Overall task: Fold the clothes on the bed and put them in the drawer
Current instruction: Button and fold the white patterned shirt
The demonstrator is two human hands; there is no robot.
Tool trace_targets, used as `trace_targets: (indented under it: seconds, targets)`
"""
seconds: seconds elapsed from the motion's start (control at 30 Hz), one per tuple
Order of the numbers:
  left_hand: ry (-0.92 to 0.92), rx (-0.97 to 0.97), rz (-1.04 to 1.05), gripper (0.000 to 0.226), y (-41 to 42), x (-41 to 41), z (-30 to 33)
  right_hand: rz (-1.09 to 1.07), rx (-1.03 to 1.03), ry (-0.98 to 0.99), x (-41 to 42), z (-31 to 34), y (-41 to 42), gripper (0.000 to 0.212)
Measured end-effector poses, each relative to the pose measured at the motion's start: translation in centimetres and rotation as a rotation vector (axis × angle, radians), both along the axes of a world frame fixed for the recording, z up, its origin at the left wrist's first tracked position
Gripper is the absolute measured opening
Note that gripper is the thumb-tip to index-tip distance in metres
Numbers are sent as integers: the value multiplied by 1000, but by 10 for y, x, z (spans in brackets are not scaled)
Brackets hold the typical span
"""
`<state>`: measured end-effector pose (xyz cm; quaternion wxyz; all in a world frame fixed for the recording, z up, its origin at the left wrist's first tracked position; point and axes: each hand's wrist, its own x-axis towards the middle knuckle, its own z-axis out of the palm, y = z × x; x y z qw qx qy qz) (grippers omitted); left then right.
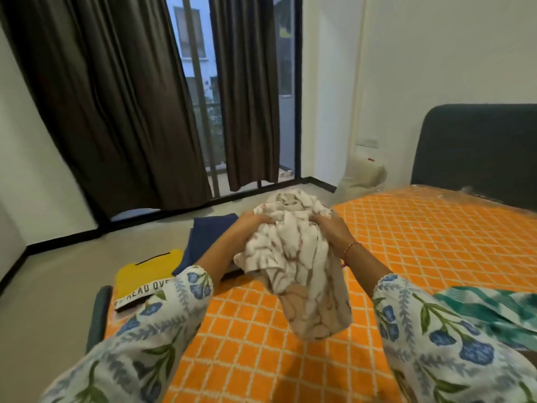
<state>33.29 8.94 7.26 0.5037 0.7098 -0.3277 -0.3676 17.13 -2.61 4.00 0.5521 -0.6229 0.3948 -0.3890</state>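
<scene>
**Q:** What are your hands doing?

**A:** Both are raised in front of me, above the bed (pixel 406 242) with its orange cover crossed by a white lattice. My left hand (pixel 255 223) and my right hand (pixel 331 231) each grip the same crumpled garment (pixel 296 257), cream with faded brown markings. My fingers curl into the cloth on either side, so most fingertips are buried in the folds.

**Q:** Where does the garment lie against your fingers?

**A:** It bunches up between my two hands. A ruffled part rises past my knuckles on the far side, and the rest hangs down towards me, its lower end close over the bed cover.

**Q:** What else is around?

**A:** On the bed's left edge, far from me, lies a folded navy cloth (pixel 212 237). Just nearer is a folded yellow garment (pixel 145 274) with a printed band. At my right, near my sleeve, a teal and white patterned cloth (pixel 494 312) lies on the bed. Dark curtains (pixel 116 112) hang on the far side.
</scene>
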Motion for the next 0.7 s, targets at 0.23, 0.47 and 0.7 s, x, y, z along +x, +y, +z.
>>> trace_targets:
  seconds: [0.23, 0.47, 0.7]
  targets:
    - [102, 58, 139, 42, -14, -15, 33, -104, -499, 713, -2, 38, 24, 58]
    - [302, -47, 60, 29, -20, -34, 56, 443, -848, 319, -18, 66, 55, 31]
    - [-92, 99, -60, 74, -10, -44, 73, 67, -636, 153, -13, 78, 9, 41]
